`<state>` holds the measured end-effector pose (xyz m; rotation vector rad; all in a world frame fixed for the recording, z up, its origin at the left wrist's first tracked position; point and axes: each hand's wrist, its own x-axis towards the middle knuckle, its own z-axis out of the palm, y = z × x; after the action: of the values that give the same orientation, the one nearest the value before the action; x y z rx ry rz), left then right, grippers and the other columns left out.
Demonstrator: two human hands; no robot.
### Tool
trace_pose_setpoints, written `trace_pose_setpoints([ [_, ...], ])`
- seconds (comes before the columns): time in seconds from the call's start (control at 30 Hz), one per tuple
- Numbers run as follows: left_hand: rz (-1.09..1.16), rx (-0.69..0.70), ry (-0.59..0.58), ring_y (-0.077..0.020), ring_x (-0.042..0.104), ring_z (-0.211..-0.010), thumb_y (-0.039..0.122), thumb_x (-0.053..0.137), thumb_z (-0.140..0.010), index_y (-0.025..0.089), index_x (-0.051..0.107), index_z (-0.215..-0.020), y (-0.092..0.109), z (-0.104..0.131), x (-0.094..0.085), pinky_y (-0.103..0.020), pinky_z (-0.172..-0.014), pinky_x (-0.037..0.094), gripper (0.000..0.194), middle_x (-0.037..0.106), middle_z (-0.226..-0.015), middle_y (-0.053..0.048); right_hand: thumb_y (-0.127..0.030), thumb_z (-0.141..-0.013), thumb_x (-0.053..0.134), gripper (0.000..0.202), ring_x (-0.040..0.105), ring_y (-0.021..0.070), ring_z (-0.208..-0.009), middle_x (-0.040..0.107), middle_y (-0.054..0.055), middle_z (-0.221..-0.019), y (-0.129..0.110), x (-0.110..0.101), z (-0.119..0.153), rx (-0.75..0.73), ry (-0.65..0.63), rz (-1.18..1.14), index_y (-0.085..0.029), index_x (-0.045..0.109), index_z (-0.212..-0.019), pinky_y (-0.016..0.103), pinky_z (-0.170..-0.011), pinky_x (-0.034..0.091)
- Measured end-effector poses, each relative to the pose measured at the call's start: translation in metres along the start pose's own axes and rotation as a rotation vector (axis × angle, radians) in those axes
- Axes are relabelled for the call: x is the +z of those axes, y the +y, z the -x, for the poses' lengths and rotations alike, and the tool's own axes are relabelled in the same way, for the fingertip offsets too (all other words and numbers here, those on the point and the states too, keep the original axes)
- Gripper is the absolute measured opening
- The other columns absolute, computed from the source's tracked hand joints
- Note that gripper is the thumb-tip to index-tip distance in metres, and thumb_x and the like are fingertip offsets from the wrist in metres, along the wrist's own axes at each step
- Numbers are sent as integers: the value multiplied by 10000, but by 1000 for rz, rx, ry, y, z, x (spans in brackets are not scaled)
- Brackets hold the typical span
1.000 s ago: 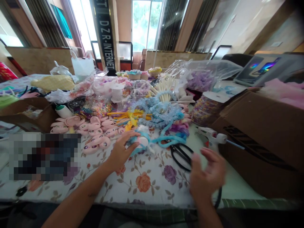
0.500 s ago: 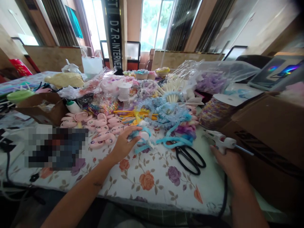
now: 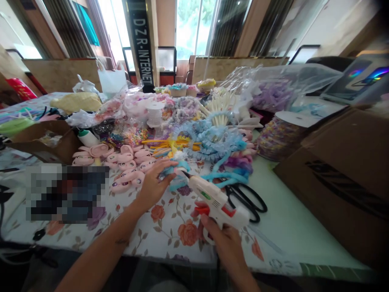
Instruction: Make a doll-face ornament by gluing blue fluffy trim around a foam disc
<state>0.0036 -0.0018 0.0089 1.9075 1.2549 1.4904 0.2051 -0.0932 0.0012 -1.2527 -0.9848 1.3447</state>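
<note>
My left hand (image 3: 155, 180) pinches a small light-blue craft piece (image 3: 183, 165), fuzzy and ribbon-like, with a pale round part near my fingertips; its exact kind is unclear. Wrapped round the handle of a white hot glue gun (image 3: 212, 196) is my right hand (image 3: 223, 235), with fingers at the red trigger. The gun's dark nozzle points up and left and is at the blue piece; whether they touch I cannot tell. Right of the gun lie black-handled scissors (image 3: 249, 200), partly under a fuzzy blue strip (image 3: 229, 177).
Pink doll-face pieces (image 3: 126, 166) lie left of my hands. Behind them are blue lace trim (image 3: 217, 140), yellow stems (image 3: 170, 144) and a white spool (image 3: 154, 113). A large cardboard box (image 3: 331, 178) stands at the right, beside a multicoloured yarn spool (image 3: 281, 134). An open brown box (image 3: 45, 142) sits left.
My right hand has brought the glue gun from beside the cardboard box leftward to the blue piece, its nozzle now facing it. My left hand still holds the piece in nearly the same place.
</note>
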Motion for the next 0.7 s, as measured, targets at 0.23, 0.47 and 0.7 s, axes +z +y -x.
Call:
trace_pose_setpoints([
  [0.23, -52, 56, -20, -220, 599, -1088, 319, 626, -854, 241, 669, -1092, 4, 0, 0, -354, -963, 465, 254, 671, -1111, -68, -578, -741, 661, 426, 573, 171, -451, 582, -10, -473, 14, 20, -9, -53, -69, 36, -173, 705, -863, 294, -455, 518],
  [0.47, -84, 71, -30, -211, 592, -1100, 268, 624, -858, 262, 664, -1102, 6, 3, 0, -329, -951, 465, 248, 655, -1132, -57, -595, -723, 672, 404, 590, 173, -468, 590, -3, -470, 15, 20, -6, -58, 23, 155, -198, 636, -653, 282, -506, 541],
  [0.7, -121, 95, -43, -212, 585, -1117, 253, 616, -863, 267, 659, -1125, 4, 4, 0, -338, -974, 452, 266, 651, -1149, -59, -654, -725, 628, 424, 579, 192, -415, 538, -18, -384, 2, 28, -3, -19, 24, 145, -235, 629, -660, 306, -489, 548],
])
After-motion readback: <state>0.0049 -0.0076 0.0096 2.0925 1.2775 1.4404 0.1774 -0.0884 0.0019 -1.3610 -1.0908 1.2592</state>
